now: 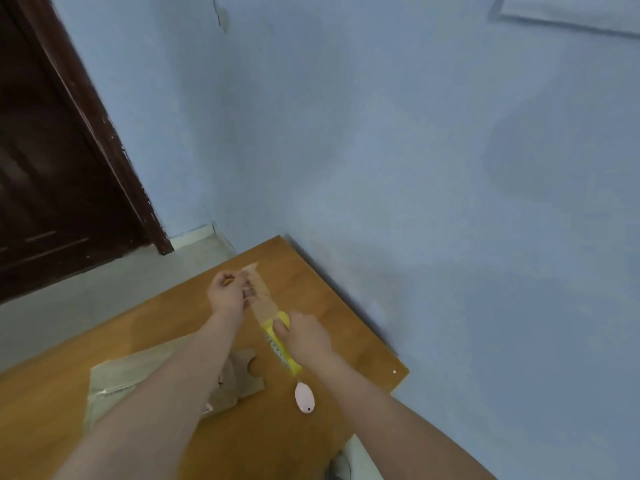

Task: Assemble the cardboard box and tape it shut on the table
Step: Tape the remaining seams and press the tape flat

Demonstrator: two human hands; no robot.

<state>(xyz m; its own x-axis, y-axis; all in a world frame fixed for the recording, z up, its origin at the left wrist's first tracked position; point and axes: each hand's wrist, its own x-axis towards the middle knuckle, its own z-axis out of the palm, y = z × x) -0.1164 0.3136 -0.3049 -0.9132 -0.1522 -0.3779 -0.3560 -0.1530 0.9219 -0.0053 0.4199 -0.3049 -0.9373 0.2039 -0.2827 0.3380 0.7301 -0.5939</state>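
My right hand (304, 336) grips a yellow tape dispenser (282, 346) held above the wooden table (311, 282). A strip of clear brownish tape (263, 296) runs up from the dispenser to my left hand (227, 294), which pinches its free end. The flat cardboard box (131, 386) lies on the table below my left forearm, partly hidden by it, with a notched flap (247, 375) sticking out toward the dispenser.
A small pink oval object (304, 398) lies on the table just below the dispenser. The table stands against a blue wall (450, 168) on the right. A dark wooden door (52, 168) and grey floor (69, 306) are at the left.
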